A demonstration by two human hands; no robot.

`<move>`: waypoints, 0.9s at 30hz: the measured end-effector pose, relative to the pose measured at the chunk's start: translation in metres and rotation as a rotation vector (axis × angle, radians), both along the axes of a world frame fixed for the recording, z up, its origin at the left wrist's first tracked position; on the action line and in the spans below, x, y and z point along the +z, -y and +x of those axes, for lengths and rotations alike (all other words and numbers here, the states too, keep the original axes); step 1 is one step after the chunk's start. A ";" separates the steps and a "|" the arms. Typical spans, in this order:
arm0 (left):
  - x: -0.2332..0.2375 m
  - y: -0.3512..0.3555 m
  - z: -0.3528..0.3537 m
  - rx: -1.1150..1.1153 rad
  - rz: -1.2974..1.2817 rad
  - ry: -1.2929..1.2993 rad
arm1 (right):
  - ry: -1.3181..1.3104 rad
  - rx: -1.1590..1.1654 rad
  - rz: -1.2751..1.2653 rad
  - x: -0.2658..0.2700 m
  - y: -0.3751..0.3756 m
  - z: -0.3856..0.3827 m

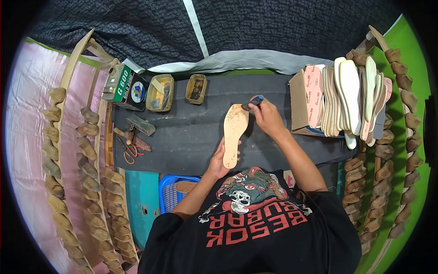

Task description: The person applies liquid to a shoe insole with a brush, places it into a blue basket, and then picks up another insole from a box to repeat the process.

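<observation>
A tan insole (232,134) is held upright over the dark work table by my left hand (219,160), whose fingers wrap round its narrow heel end. Dark specks mark its wide toe end. My right hand (265,115) grips a dark brush (251,104) with a bit of blue at its end. The brush tip is at the upper right edge of the insole's toe end; whether it touches the surface is hard to tell.
At the left stand a green glue can (126,86), two tubs (159,93), a dark block, a hammer (129,135) and red-handled pliers. A box (299,98) of insoles is at the right. Racks of wooden lasts flank both sides. A blue basket (169,194) sits below.
</observation>
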State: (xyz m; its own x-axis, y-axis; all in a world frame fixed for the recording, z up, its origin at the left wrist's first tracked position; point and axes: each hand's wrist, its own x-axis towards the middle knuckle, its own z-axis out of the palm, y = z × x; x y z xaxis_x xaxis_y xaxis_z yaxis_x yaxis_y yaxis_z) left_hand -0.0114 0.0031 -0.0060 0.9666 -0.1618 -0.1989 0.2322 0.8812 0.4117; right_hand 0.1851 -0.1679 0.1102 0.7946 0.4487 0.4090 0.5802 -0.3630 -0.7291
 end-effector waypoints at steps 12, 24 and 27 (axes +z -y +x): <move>0.001 0.001 0.002 0.020 0.014 -0.022 | -0.030 0.018 0.035 0.008 0.007 -0.015; 0.001 0.001 -0.001 0.033 0.013 -0.026 | -0.030 0.066 0.015 0.015 0.007 -0.031; -0.001 0.002 -0.003 0.033 0.008 -0.028 | -0.042 0.063 0.001 0.012 0.007 -0.029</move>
State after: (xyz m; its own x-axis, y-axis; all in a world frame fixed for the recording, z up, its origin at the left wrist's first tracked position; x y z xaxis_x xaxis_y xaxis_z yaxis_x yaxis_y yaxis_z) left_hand -0.0141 0.0006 -0.0066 0.9655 -0.1278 -0.2271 0.2143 0.8853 0.4128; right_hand 0.1561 -0.1754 0.1219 0.7813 0.4983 0.3759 0.5706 -0.3260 -0.7538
